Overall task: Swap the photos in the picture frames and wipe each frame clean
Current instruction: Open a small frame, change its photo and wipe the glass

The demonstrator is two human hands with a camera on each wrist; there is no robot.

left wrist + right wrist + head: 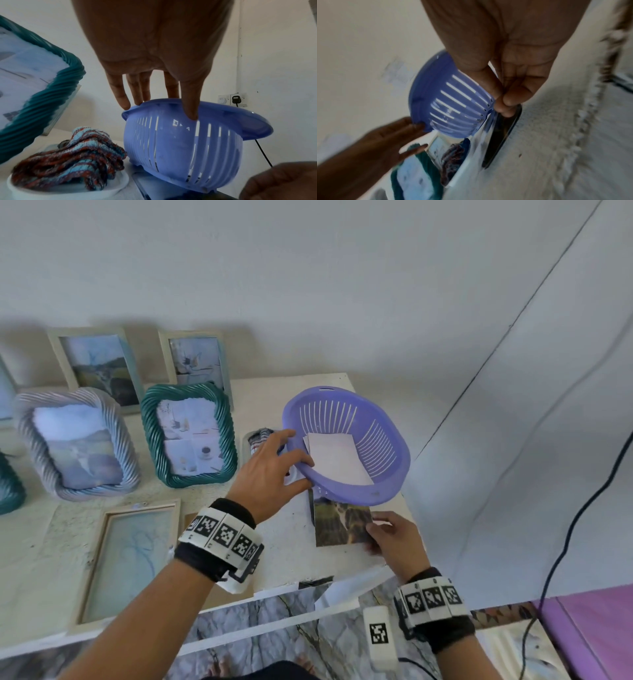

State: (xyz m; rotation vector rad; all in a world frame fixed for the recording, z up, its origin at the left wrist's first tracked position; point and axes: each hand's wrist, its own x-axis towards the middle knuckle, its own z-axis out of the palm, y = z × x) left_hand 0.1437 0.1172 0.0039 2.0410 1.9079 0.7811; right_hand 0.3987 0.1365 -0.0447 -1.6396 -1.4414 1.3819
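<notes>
My left hand (298,470) grips the near-left rim of a purple slotted basket (387,484), fingers over the rim and thumb on the outer wall (191,108); the basket (171,148) stands tilted. A white sheet (337,460) lies inside it. My right hand (371,525) pinches the right edge of a landscape photo (337,522) whose far end lies under the basket. A flat wooden frame (130,556) lies at the front left. A green twisted frame (188,436) and a grey twisted frame (77,445) stand behind it.
Two cream frames (97,364) (198,362) lean on the wall at the back. A striped cloth (68,159) sits in a white dish beside the basket. The table's right edge runs just past the basket, and a black cable (565,542) hangs beyond it.
</notes>
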